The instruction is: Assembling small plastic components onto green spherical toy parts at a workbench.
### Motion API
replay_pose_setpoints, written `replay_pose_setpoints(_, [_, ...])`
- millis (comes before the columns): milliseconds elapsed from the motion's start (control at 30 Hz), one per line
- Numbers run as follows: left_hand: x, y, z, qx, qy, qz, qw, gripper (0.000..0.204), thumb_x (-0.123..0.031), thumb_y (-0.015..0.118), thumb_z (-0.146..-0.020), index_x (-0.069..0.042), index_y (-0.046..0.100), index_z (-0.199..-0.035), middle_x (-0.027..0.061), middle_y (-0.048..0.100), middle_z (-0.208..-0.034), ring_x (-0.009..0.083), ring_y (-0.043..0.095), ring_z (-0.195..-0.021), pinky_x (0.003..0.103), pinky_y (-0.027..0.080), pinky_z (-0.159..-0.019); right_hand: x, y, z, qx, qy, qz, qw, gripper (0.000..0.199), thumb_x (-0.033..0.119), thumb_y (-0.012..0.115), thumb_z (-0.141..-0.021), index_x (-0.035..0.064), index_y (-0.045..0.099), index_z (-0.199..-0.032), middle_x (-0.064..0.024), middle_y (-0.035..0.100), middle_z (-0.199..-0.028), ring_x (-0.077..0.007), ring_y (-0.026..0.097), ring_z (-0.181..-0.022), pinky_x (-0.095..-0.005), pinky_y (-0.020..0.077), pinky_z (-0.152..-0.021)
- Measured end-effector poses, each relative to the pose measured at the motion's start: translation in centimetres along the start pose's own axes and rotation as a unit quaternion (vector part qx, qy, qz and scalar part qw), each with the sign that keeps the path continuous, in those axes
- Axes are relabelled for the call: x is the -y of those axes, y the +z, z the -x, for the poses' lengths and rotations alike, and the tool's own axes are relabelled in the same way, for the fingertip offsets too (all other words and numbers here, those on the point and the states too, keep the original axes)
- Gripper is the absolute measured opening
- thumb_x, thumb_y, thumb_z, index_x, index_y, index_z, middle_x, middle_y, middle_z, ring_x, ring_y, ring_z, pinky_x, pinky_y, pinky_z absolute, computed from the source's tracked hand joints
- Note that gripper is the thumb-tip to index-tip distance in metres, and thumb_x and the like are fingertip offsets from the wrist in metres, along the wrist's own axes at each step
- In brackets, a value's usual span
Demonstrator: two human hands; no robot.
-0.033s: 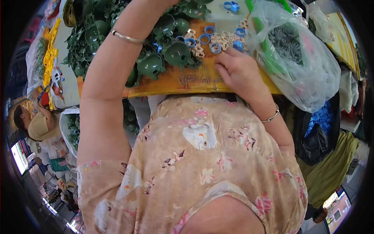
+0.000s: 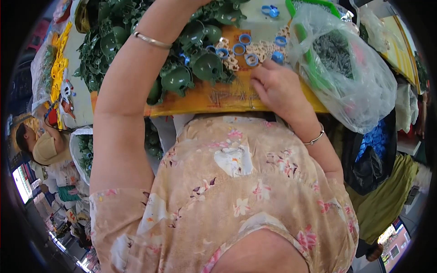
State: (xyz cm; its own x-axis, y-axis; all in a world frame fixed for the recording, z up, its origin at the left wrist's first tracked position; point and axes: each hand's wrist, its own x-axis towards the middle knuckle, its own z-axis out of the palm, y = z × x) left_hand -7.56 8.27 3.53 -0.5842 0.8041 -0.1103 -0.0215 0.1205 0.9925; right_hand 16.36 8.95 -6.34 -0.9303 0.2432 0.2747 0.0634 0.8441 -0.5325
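My left arm reaches up across a heap of dark green plastic cup-shaped parts [image 2: 176, 78]; its hand lies beyond the top edge. My right hand [image 2: 278, 86] is low over the front of the yellow-orange board [image 2: 182, 103], fingers curled and thumb close to them. What the fingers hold, if anything, is hidden. Just beyond the knuckles sits a blue plastic piece [image 2: 277, 57]. Several blue rings [image 2: 238, 49] and small cream plastic pieces [image 2: 263, 49] are spread in front of the hand. Thin metal springs or pins [image 2: 219, 96] lie on the board to its left.
A green tray [image 2: 314, 68] with a clear plastic bag [image 2: 364, 98] over it holds grey-green small parts at right. Below hangs a black bag of blue parts [image 2: 373, 141]. Yellow parts [image 2: 59, 68] line the far left, where another person [image 2: 45, 139] sits.
My right hand has shifted very slightly down toward me. My left forearm has edged a little to the right. The parts on the table look the same.
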Motion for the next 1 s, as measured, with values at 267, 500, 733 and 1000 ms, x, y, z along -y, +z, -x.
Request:
replay_pose_setpoints(267, [-0.4, -0.5, -7.8, -0.014, 0.204, -0.29, 0.935, 0.043, -0.033, 0.061, -0.086, 0.004, 0.065, -0.108, 0.0192, 0.068, -0.101, 0.0298, 0.064, -0.094, 0.041, 0.048, -0.086, 0.2, 1.1, 0.4, 0.055, -0.009, 0.065, 0.996, 0.01, 0.009, 0.061, -0.08, 0.0011, 0.056, -0.077, -0.0157, 0.058, -0.078, -0.0353, 0.061, -0.069, -0.0443, 0.0501, -0.06])
replay_pose_setpoints(500, [6.6, -2.4, -8.3, 0.058, 0.196, -0.709, 0.675, 0.043, -0.04, 0.067, -0.081, 0.0, 0.069, -0.096, 0.0204, 0.069, -0.094, 0.0362, 0.067, -0.092, 0.048, 0.055, -0.078, 0.5, 0.8, 0.4, 0.067, -0.032, 0.139, 0.988, 0.011, 0.004, 0.058, -0.076, 0.0006, 0.057, -0.086, -0.0137, 0.058, -0.083, -0.0261, 0.064, -0.072, -0.0351, 0.053, -0.057])
replay_pose_setpoints(733, [4.9, 0.6, -6.5, 0.064, 0.087, -0.713, 0.692, 0.036, -0.026, 0.073, -0.073, -0.001, 0.069, -0.099, 0.0203, 0.069, -0.102, 0.0365, 0.067, -0.096, 0.045, 0.055, -0.08, 1.7, -0.6, 0.2, 0.085, -0.057, 0.188, 0.977, 0.012, 0.003, 0.059, -0.075, 0.0013, 0.057, -0.087, -0.013, 0.057, -0.084, -0.0236, 0.064, -0.073, -0.0325, 0.0531, -0.055])
replay_pose_setpoints(1000, [4.7, -0.1, -3.4, -0.042, 0.291, -0.481, 0.826, 0.021, -0.013, 0.064, -0.077, 0.004, 0.06, -0.088, 0.0178, 0.066, -0.081, 0.0316, 0.063, -0.073, 0.04, 0.05, -0.067, 0.2, -0.5, 0.3, -0.062, -0.014, -0.074, 0.995, 0.014, -0.001, 0.058, -0.081, -0.0013, 0.059, -0.095, -0.0162, 0.06, -0.086, -0.0282, 0.064, -0.072, -0.037, 0.0527, -0.06])
